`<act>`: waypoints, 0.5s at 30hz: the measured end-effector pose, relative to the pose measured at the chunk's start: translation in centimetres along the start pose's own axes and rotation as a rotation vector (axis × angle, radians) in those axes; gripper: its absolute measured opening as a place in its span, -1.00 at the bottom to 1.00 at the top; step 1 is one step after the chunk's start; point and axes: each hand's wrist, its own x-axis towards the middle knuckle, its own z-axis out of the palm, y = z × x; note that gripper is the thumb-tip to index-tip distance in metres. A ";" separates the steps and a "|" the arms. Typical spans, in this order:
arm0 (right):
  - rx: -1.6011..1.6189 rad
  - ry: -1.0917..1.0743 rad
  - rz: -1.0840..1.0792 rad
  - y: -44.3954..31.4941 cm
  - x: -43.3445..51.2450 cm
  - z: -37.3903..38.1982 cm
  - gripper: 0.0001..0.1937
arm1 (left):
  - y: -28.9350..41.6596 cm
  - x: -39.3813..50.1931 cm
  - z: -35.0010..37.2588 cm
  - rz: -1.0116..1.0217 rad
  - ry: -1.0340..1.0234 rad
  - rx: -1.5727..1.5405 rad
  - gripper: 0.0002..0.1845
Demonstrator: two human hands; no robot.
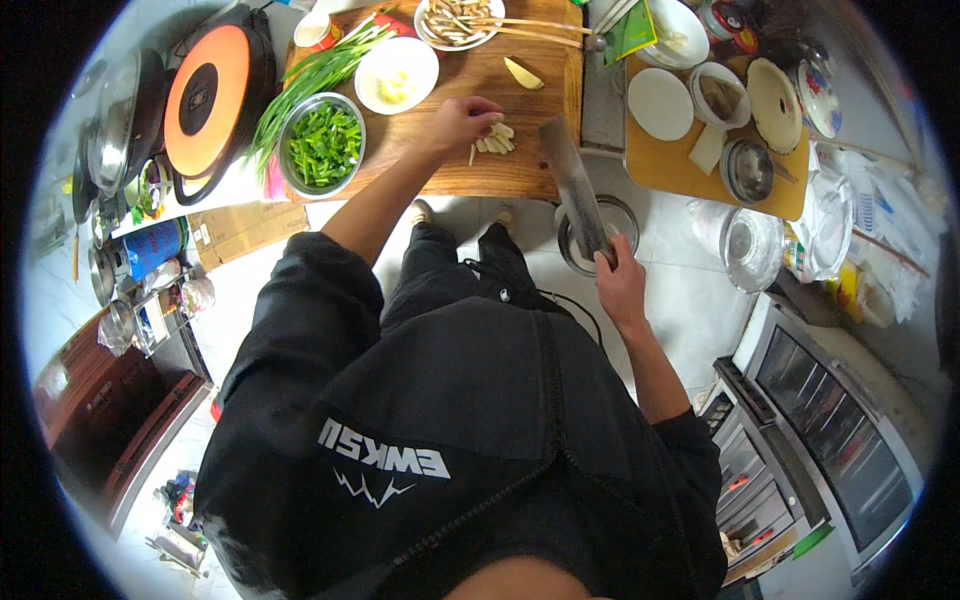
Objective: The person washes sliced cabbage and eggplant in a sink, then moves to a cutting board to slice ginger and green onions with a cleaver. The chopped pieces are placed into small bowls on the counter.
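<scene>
My left hand is over the wooden board, its curled fingertips at a small pile of pale cut strips. Whether a piece is pinched between those fingers is hidden. In my right hand is the handle of a cleaver. Its broad blade points away from me, the tip over the board's front right part and clear of the strips. Farther back on the board lies a pale yellow wedge. A white bowl beyond my left hand holds small yellow bits.
Left of my hand stand a metal bowl of chopped greens and long green stalks. Chopsticks rest across a bowl of brown strips at the back. An orange round electric pan is far left. Dishes crowd a side table at right.
</scene>
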 end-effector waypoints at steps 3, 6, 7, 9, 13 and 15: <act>0.099 0.003 0.021 -0.3 0.4 0.5 -0.87 | 0.7 0.5 0.8 0.180 0.010 0.295 -0.69; 0.123 -0.002 0.050 -0.3 0.3 0.6 -0.86 | 1.2 -0.3 1.0 0.353 0.122 0.507 -0.59; 0.151 -0.010 0.091 -0.2 0.2 0.6 -0.85 | 1.4 -0.9 1.1 0.403 0.179 0.551 -0.55; 0.178 -0.005 0.120 -0.1 0.0 0.7 -0.84 | 1.3 -2.6 1.7 0.354 0.181 0.674 -0.49; 0.171 0.009 0.109 0.0 -0.3 1.0 -0.83 | 1.0 -3.5 2.7 0.363 0.201 0.733 -0.44; 0.173 -0.001 0.134 0.0 -0.3 1.0 -0.83 | 0.7 -2.6 2.6 0.394 0.230 0.673 -0.51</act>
